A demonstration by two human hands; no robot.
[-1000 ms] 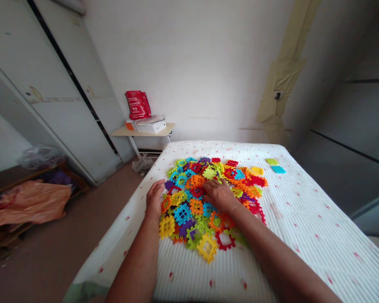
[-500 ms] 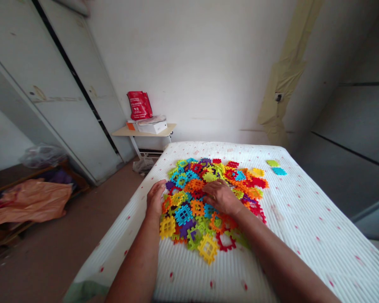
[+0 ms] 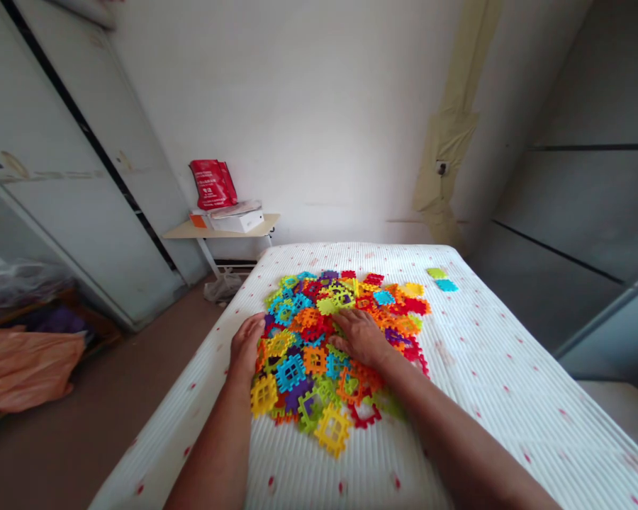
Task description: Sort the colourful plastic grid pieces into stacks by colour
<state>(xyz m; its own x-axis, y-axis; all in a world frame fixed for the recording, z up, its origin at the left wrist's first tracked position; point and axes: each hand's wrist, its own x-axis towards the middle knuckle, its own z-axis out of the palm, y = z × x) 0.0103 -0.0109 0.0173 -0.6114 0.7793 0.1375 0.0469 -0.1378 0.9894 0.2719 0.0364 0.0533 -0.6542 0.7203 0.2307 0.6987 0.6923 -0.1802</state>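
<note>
1. Although its pieces overlap in many directions, the pile of toothed tiles [image 3: 308,327] lies as one broad heap on a white ribbed cover [image 3: 483,397] dotted with red marks. Its colours are yellow, orange, red, purple, lime green and blue.
2. At the pile's near edge a yellow window-shaped tile [image 3: 334,429] lies with one corner toward the person; another yellow tile [image 3: 264,395] sits at the near left, with a blue window-shaped tile [image 3: 290,372] beside it.
3. The right hand [image 3: 360,336] rests palm down on the middle of the heap, its fingers loosely extended and the thumb apart from them. A plain lime tile [image 3: 328,306] lies just beyond the fingertips.
4. The left hand [image 3: 246,341] stands cupped along the heap's left edge, its fingers together, slightly bent and not closed on a tile; whether they press against the pieces is hard to tell.
5. Well apart from the heap, toward the far right corner of the cover, a lime piece [image 3: 436,273] and a blue piece [image 3: 447,285] lie close together.
6. Beyond the far left corner, a side table [image 3: 183,230] carries a red bag [image 3: 213,185] and a white box [image 3: 239,223].
7. Farther out are the pale wall [image 3: 298,106] with a socket [image 3: 442,168], sliding doors [image 3: 79,170] on the left, and an orange sheet [image 3: 26,368] at the lower left.
</note>
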